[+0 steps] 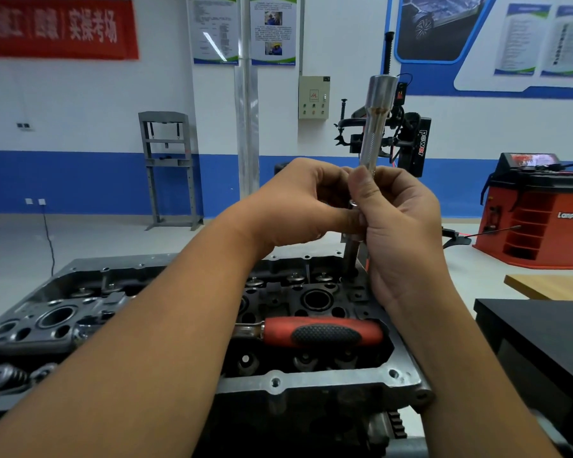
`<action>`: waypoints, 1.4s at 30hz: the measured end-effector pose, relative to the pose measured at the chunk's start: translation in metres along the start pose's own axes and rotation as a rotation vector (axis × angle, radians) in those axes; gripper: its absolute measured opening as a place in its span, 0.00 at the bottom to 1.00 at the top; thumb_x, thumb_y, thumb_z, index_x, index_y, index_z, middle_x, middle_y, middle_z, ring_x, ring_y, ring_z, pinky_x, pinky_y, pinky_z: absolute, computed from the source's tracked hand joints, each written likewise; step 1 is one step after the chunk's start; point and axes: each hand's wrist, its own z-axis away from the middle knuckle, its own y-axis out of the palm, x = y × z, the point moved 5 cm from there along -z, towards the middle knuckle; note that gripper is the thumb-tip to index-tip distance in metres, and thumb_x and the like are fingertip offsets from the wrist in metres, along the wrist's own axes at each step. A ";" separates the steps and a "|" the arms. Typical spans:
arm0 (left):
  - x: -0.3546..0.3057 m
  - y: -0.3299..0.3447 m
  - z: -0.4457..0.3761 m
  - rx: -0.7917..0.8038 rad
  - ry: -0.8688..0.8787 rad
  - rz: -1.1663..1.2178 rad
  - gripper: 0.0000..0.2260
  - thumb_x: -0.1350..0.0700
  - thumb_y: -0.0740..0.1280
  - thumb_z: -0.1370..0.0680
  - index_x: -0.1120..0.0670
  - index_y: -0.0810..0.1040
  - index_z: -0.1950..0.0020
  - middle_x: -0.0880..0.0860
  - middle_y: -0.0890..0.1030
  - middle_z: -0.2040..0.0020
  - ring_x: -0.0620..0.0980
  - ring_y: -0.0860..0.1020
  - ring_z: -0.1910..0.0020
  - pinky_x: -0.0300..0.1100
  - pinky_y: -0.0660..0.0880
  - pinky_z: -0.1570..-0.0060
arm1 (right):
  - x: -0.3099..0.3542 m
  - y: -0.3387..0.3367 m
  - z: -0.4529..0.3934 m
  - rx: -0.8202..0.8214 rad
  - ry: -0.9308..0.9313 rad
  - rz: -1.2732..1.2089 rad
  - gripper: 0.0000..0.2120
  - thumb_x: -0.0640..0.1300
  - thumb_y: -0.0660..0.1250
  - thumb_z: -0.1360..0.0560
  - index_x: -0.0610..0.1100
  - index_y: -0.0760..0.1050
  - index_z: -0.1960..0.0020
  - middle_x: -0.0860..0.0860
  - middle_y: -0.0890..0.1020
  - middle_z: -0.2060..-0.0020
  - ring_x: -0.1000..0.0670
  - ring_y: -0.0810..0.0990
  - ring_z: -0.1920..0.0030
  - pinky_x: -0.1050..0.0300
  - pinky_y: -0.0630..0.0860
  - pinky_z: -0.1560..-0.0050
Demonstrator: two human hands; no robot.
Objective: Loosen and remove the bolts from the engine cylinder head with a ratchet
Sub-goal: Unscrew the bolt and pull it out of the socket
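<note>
Workshop bench: both hands, L & R, grip long socket (ratchet lies on cylinder head).

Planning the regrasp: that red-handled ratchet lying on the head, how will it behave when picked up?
The ratchet looks rigid, probably head-heavy given its steel shank. Its black textured insert should resist slipping. The rounded handle lies across uneven cylinder head recesses, so a nudge may roll it.

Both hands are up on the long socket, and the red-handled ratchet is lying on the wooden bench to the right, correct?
Not quite. In the head view the red-handled ratchet lies on the cylinder head, not the wooden bench. The left hand and right hand do hold the long socket.
</note>
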 end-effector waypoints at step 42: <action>0.006 0.000 0.001 0.111 -0.105 0.016 0.11 0.60 0.73 0.20 0.63 0.82 0.40 0.56 0.82 0.60 0.50 0.76 0.66 0.43 0.72 0.65 | 0.002 0.003 0.000 0.028 -0.052 -0.012 0.17 0.53 0.73 0.29 0.39 0.80 0.53 0.51 0.84 0.66 0.50 0.84 0.66 0.55 0.81 0.68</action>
